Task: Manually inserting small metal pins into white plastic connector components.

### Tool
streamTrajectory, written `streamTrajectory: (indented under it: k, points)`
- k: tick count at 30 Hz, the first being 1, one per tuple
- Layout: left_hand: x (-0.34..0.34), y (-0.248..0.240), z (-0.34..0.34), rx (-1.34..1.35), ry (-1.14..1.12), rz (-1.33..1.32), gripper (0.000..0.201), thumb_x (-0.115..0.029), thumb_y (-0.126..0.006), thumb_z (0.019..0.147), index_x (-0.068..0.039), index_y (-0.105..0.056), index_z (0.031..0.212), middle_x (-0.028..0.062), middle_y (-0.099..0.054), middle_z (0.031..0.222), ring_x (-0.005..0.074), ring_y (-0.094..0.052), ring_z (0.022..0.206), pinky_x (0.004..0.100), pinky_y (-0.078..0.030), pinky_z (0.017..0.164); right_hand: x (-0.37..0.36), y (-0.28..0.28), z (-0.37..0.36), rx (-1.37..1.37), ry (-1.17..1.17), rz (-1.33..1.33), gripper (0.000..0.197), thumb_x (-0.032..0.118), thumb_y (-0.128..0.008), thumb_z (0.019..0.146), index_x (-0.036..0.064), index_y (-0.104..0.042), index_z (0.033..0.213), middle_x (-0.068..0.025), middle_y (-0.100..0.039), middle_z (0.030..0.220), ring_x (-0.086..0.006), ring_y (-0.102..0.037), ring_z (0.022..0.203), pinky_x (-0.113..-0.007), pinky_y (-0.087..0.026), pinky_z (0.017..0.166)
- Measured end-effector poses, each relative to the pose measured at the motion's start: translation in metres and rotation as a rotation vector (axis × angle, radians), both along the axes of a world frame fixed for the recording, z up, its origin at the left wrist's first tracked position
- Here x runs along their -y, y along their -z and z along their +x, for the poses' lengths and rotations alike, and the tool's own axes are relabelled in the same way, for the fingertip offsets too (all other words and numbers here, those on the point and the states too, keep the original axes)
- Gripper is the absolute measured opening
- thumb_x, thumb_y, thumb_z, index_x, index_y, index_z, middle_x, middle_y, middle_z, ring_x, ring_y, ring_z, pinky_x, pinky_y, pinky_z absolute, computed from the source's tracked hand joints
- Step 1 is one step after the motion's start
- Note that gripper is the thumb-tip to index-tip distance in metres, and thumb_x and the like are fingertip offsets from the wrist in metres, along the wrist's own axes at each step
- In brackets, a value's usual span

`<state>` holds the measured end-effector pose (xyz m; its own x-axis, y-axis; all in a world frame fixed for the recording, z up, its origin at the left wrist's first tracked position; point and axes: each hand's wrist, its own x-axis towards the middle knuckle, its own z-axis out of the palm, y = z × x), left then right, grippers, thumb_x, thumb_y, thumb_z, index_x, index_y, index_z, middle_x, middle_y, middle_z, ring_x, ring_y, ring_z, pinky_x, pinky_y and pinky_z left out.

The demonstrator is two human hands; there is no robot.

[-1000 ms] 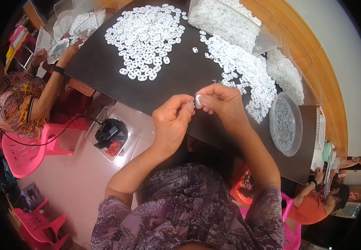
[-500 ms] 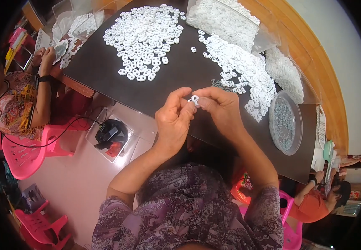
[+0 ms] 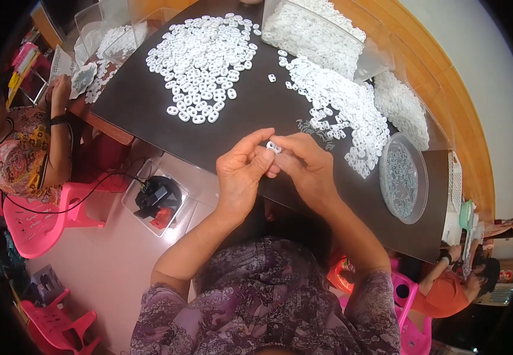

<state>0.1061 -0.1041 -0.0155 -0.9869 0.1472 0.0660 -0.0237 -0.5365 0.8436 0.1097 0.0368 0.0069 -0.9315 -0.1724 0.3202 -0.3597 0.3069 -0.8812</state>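
Between my fingertips, above the table's near edge, is a small white plastic piece with two holes. My left hand pinches it from the left. My right hand closes on it from the right, with thumb and forefinger meeting at the piece. Just beyond my right hand lies a small heap of thin grey-green metal pins. A pile of loose white pieces spreads to the right of that. Farther left on the table sits a broad pile of white oval two-hole pieces.
Clear bins of white pieces stand at the back right. A round clear tray at the right holds many pins. Co-workers sit at the far left and lower right. A pink chair and a clear tub are at left.
The white piece has turned between my fingers, and both hands have shifted slightly left. The table's contents sit a little differently in the view, as my head has moved slightly.
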Motion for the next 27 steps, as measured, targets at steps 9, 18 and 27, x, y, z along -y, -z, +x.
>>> streamTrajectory:
  k: [9, 18, 27]
  points:
    - [-0.002, 0.0, 0.005, -0.029, -0.048, 0.0, 0.026, -0.002, -0.054, 0.089, 0.005, -0.057, 0.115, 0.0026, -0.06, 0.08, 0.0072, -0.053, 0.068, 0.0199, -0.045, 0.064, 0.008, 0.002, 0.005, -0.05, 0.14, 0.118, 0.023, -0.003, -0.058, 0.08, 0.001, -0.061, 0.103, -0.0042, -0.054, 0.081, -0.0119, -0.055, 0.079, -0.025, -0.045, 0.068]
    - [-0.006, -0.008, 0.002, 0.09, -0.111, 0.013, 0.023, 0.0, -0.054, 0.088, 0.008, -0.058, 0.108, 0.0037, -0.06, 0.074, 0.0074, -0.053, 0.064, 0.0205, -0.046, 0.062, 0.01, -0.001, 0.001, -0.441, 0.176, 0.358, 0.027, -0.004, -0.058, 0.078, 0.0004, -0.061, 0.105, -0.0107, -0.062, 0.094, -0.0252, -0.054, 0.077, -0.031, -0.044, 0.067]
    - [-0.004, -0.012, 0.004, 0.197, -0.096, 0.069, 0.017, 0.001, -0.055, 0.085, 0.008, -0.06, 0.1, 0.0092, -0.065, 0.083, 0.0096, -0.057, 0.065, 0.021, -0.047, 0.063, 0.014, -0.003, 0.007, -0.321, 0.201, 0.309, 0.034, -0.004, -0.063, 0.073, 0.0022, -0.059, 0.107, -0.0096, -0.059, 0.085, -0.0207, -0.055, 0.074, -0.03, -0.045, 0.065]
